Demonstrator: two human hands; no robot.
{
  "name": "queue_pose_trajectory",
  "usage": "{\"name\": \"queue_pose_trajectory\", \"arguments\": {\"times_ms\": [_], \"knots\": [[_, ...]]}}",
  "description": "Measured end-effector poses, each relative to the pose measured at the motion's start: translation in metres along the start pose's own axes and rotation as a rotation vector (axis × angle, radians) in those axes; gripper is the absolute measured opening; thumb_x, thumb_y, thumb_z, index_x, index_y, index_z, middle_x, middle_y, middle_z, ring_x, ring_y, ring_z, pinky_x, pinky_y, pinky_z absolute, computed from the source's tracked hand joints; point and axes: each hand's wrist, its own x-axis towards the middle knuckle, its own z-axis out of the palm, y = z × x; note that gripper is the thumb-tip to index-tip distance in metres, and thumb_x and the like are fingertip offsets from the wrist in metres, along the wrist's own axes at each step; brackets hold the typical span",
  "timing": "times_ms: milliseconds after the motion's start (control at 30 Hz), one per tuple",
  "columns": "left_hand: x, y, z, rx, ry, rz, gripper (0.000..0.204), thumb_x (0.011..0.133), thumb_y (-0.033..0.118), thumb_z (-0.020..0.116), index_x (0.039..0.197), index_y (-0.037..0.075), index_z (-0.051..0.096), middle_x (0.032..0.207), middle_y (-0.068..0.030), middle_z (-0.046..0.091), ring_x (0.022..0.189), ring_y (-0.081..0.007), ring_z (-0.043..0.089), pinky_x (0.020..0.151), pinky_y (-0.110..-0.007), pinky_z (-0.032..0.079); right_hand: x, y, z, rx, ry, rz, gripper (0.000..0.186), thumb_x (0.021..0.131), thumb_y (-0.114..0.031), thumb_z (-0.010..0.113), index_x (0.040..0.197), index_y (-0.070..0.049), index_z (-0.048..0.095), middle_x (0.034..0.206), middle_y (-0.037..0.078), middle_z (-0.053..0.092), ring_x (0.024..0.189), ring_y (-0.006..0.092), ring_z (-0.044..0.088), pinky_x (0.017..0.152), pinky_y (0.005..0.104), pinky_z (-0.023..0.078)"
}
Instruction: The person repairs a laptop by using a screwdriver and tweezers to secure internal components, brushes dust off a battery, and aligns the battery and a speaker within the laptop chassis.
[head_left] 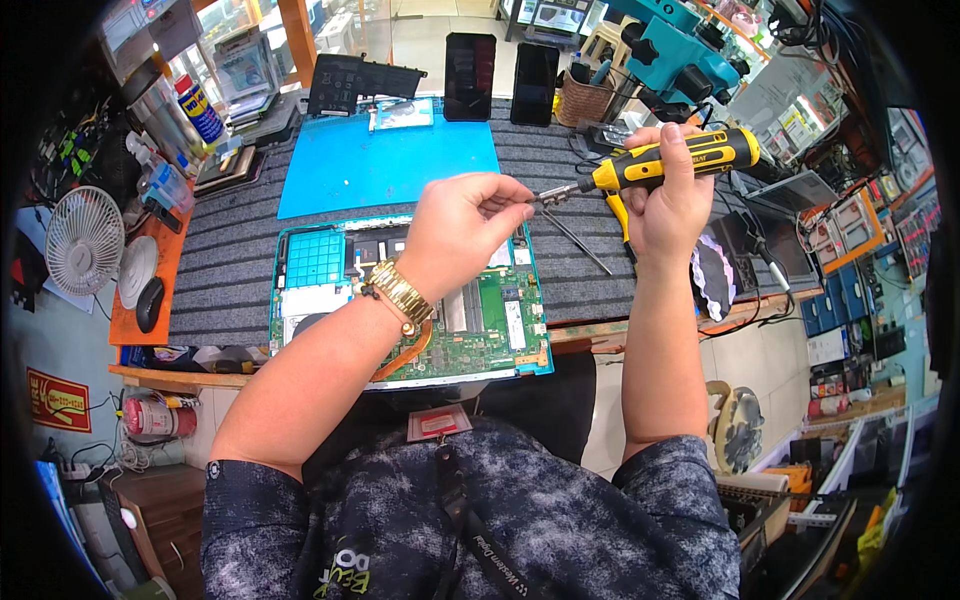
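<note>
Pinching at One End, Gripping at the Other

Starting at the far left of my head view, I see a white fan (85,228), then a black mouse (150,303) on an orange surface. Next comes a blue mat (390,165), and nearer the person an opened laptop (490,300) with its green circuit board bare.

The left hand (465,220) (a gold watch (402,290) on its wrist) is above the laptop's far edge. Its thumb and index finger are pinched together on the tip of a yellow-and-black screwdriver (725,150); from my seat I can't tell whether they hold a separate bit there. The metal shaft (560,192) leads rightward and slightly up from those fingertips, over a slim metal rod (580,243) lying slanted on the grey ribbed worktop (220,270).

Farther right, the right hand (672,195) grasps the screwdriver's handle, fingers wrapped around it and thumb raised along its near side. Beyond that wrist I find a dark flat screen (795,190).
</note>
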Motion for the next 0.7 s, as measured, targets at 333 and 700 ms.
{"name": "queue_pose_trajectory", "arguments": {"times_ms": [333, 700], "knots": [[-0.0013, 0.0006, -0.0006, -0.024, 0.011, -0.025, 0.021, 0.101, 0.011, 0.084, 0.118, -0.002, 0.086, 0.106, -0.0127, 0.087, 0.095, -0.0158, 0.082, 0.088, -0.031, 0.065, -0.0006, 0.0, 0.0019, 0.017, -0.012, -0.027, 0.023, 0.111, -0.024, 0.077, 0.117, -0.015, 0.057, 0.098, 0.013, 0.078, 0.066, 0.0105, 0.063, 0.045, 0.0232, 0.038], [-0.0021, -0.0035, -0.001, -0.029, -0.026, -0.044, 0.023, 0.106, 0.01, 0.078, 0.124, -0.004, 0.083, 0.109, -0.0144, 0.087, 0.098, -0.0164, 0.083, 0.088, -0.032, 0.065, -0.003, -0.0021, 0.0067, 0.003, -0.029, -0.053, 0.023, 0.111, -0.023, 0.078, 0.117, -0.015, 0.057, 0.098, 0.013, 0.078, 0.064, 0.0091, 0.061, 0.044, 0.0226, 0.036]]}}
